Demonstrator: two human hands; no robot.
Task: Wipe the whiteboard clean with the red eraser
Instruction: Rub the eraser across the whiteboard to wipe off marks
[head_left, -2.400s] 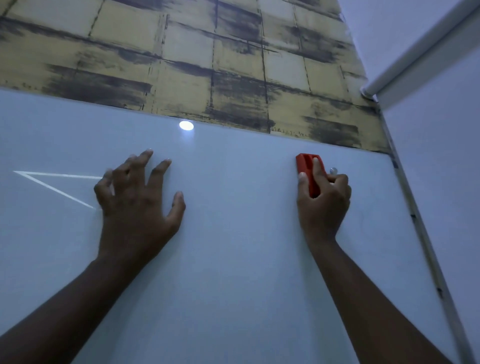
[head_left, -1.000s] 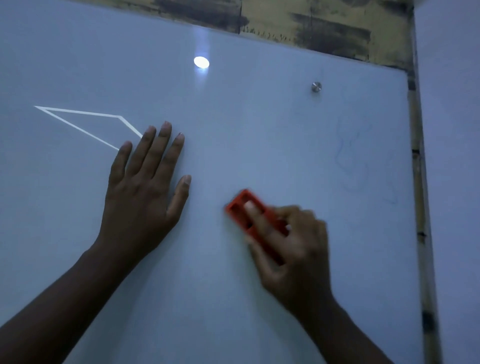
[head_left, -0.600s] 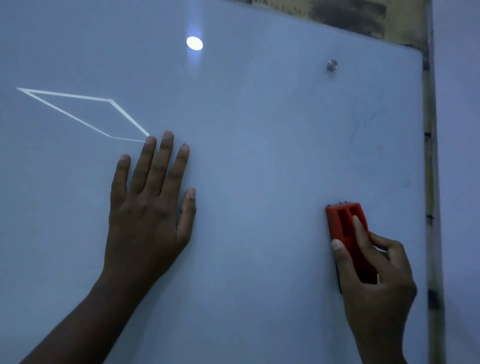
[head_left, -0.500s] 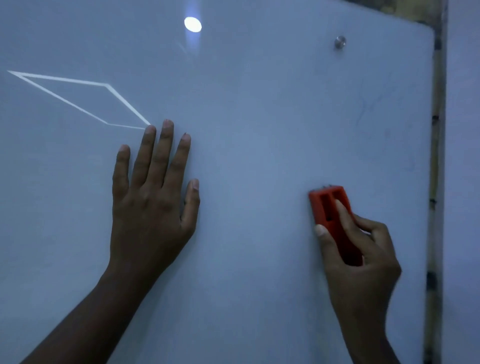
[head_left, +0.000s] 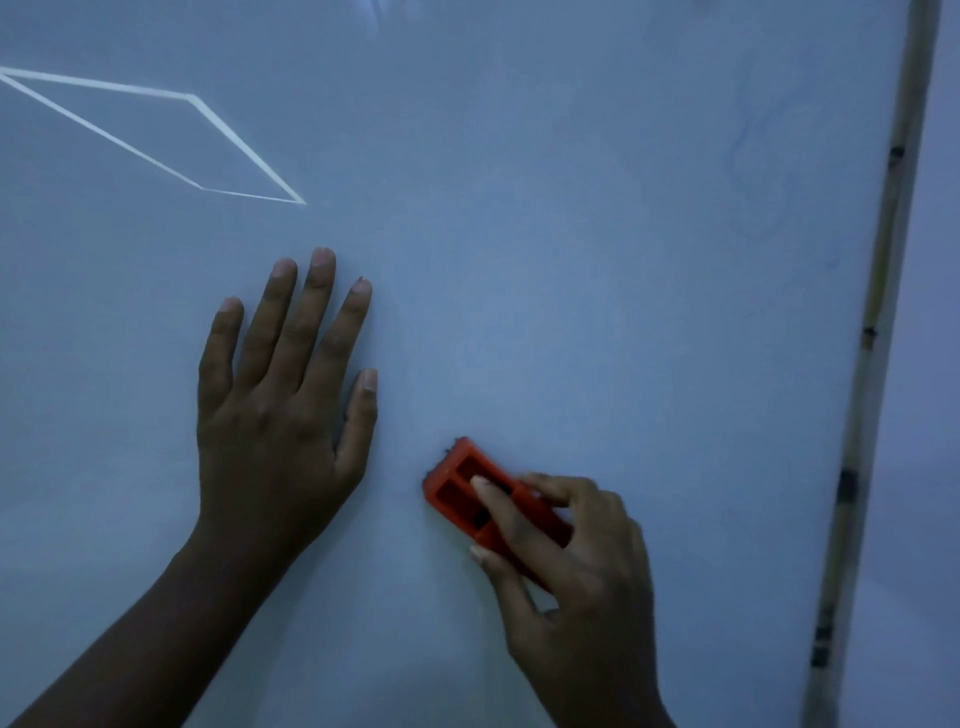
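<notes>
Fingers (head_left: 498, 506) of the right hand (head_left: 576, 587) curl over the red eraser (head_left: 467, 488), with the thumb on its near edge and the index finger laid across its ribbed back; the grip is a pinch from both sides. The eraser lies tilted against the whiteboard (head_left: 545, 312) in the lower centre, just right of the left hand (head_left: 275, 415), which rests flat on the board with straight, slightly spread fingers and holds nothing.

Faint dark marker traces (head_left: 753, 171) show in the upper right, near the board's right edge strip (head_left: 883, 291) and well apart from the eraser. A pale four-sided outline (head_left: 156, 135) sits at upper left; whether it is a drawn mark or a reflection cannot be determined.

Likely faults from this position:

- Missed area — the traces are faint in the dim light, so a stroke could pass beside them and leave residue.
- Loss of contact — the eraser is tilted and held only near its rear half; uneven pressure could lift the front corner and make it skip.
- Slippage — a pinch on a smooth plastic body may let the eraser twist out during a fast stroke.
- Smearing — the flat left palm could drag through wet ink or leave skin marks on the cleaned surface.
- Collision — a stroke toward the right could carry the knuckles into the edge strip.
</notes>
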